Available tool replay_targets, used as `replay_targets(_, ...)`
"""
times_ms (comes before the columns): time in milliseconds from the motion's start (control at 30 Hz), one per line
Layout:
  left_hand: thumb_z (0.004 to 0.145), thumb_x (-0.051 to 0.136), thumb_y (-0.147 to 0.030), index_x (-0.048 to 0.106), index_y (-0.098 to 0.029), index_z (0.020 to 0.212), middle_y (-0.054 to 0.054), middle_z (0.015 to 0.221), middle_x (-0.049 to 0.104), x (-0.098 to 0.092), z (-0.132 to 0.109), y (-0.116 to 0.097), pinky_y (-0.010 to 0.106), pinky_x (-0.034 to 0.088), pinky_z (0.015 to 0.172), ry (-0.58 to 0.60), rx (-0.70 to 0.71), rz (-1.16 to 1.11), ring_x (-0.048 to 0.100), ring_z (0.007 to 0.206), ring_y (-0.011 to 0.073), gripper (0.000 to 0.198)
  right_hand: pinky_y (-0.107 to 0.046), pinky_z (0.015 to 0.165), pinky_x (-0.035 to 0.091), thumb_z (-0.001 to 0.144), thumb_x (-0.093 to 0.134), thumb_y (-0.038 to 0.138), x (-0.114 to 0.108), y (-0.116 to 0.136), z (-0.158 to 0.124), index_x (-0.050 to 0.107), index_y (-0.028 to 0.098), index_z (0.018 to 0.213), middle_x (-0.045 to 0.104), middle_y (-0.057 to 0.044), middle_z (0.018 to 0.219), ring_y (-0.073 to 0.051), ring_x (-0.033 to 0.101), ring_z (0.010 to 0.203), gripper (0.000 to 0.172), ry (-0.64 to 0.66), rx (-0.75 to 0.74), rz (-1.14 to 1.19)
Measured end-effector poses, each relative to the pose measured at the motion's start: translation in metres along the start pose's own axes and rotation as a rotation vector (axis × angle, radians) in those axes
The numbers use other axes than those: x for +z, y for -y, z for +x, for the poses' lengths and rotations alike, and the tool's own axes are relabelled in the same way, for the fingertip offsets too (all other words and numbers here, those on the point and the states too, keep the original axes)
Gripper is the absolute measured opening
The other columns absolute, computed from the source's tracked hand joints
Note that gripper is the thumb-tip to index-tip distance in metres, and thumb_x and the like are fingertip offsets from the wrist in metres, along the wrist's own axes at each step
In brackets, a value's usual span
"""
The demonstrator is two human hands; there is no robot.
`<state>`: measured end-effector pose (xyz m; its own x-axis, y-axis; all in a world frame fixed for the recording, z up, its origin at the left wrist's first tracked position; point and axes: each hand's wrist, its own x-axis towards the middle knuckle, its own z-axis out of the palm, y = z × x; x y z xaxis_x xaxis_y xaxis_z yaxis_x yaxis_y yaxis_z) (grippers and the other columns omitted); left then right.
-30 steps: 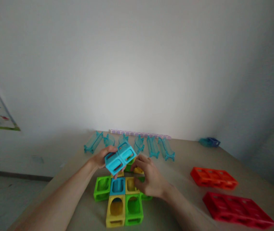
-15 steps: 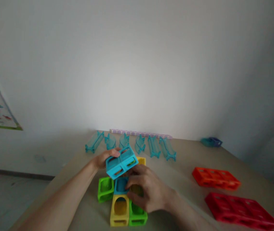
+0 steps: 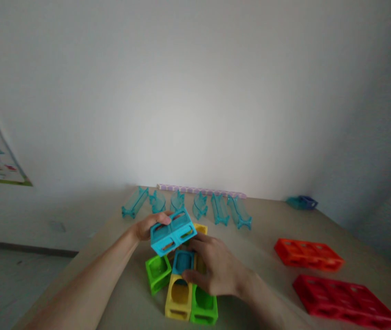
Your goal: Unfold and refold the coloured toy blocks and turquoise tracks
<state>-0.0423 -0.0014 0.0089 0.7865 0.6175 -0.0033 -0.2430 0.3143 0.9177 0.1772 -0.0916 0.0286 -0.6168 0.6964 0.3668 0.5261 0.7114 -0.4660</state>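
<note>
My left hand [image 3: 147, 225] holds a blue two-cell plastic block [image 3: 172, 230] tilted above a cluster of hollow blocks on the table. My right hand [image 3: 214, 269] lies over the cluster with fingers curled round its middle blocks, touching a small blue block [image 3: 183, 261]. In the cluster I see a green block [image 3: 158, 272] at the left, a yellow block [image 3: 178, 297] and another green block [image 3: 204, 307] in front, and a yellow block [image 3: 201, 228] behind.
Several clear blue channel pieces [image 3: 219, 209] lie in a row at the table's far side, before a lilac strip [image 3: 200, 190]. An orange tray [image 3: 308, 254] and a red tray [image 3: 344, 299] lie at right. A small blue piece [image 3: 301, 202] sits far right.
My right hand slid toward me onto the cluster and turned it clockwise, shifting it right. The blue two-cell block in my left hand dropped a little lower.
</note>
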Motion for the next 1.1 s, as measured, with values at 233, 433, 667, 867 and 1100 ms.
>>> replay_targets(233, 0.067, 0.058, -0.034, 0.066, -0.01, 0.096, 0.009, 0.063, 0.067, -0.002, 0.0, 0.0, 0.023, 0.042, 0.038, 0.003, 0.011, 0.024, 0.056, 0.041, 0.0154, 0.039, -0.027, 0.061, 0.042, 0.064, 0.076, 0.033, 0.004, -0.006, 0.0, 0.055, 0.02, 0.084, 0.058, -0.003, 0.089, -0.018, 0.053, 0.073, 0.031, -0.011, 0.113, 0.008)
replay_targets(433, 0.067, 0.058, -0.035, 0.066, -0.01, 0.097, 0.009, 0.063, 0.067, -0.006, 0.0, 0.001, 0.022, 0.042, 0.04, 0.001, 0.012, 0.003, 0.056, 0.043, 0.015, 0.041, -0.025, 0.061, 0.04, 0.069, 0.074, 0.032, 0.006, -0.011, 0.0, 0.054, 0.019, 0.079, 0.057, -0.002, 0.085, -0.016, 0.052, 0.072, 0.026, -0.013, 0.053, 0.088)
replay_targets(667, 0.067, 0.057, -0.035, 0.068, -0.008, 0.1, 0.01, 0.068, 0.07, -0.008, -0.001, 0.004, 0.023, 0.042, 0.04, -0.017, 0.006, -0.02, 0.057, 0.046, 0.0165, 0.044, -0.024, 0.062, 0.04, 0.077, 0.06, 0.016, 0.004, -0.01, 0.002, 0.058, 0.019, 0.076, 0.057, -0.001, 0.079, -0.015, 0.052, 0.072, 0.004, -0.028, 0.099, 0.203)
replay_targets(867, 0.066, 0.058, -0.035, 0.068, -0.008, 0.098, 0.01, 0.069, 0.07, -0.008, -0.001, 0.004, 0.023, 0.044, 0.045, -0.055, 0.028, -0.006, 0.059, 0.051, 0.0168, 0.043, -0.023, 0.059, 0.039, 0.075, 0.054, 0.013, 0.006, -0.012, 0.003, 0.059, 0.018, 0.077, 0.057, 0.001, 0.071, -0.013, 0.051, 0.066, 0.007, -0.067, 0.168, 0.318)
replay_targets(1100, 0.066, 0.059, -0.034, 0.068, -0.008, 0.096, 0.01, 0.073, 0.071, -0.011, -0.001, 0.005, 0.024, 0.046, 0.049, -0.071, 0.01, -0.027, 0.06, 0.055, 0.017, 0.041, -0.022, 0.055, 0.042, 0.065, 0.054, 0.006, 0.019, -0.022, 0.004, 0.055, 0.018, 0.08, 0.06, 0.001, 0.072, -0.015, 0.055, 0.066, 0.019, -0.144, 0.19, 0.623)
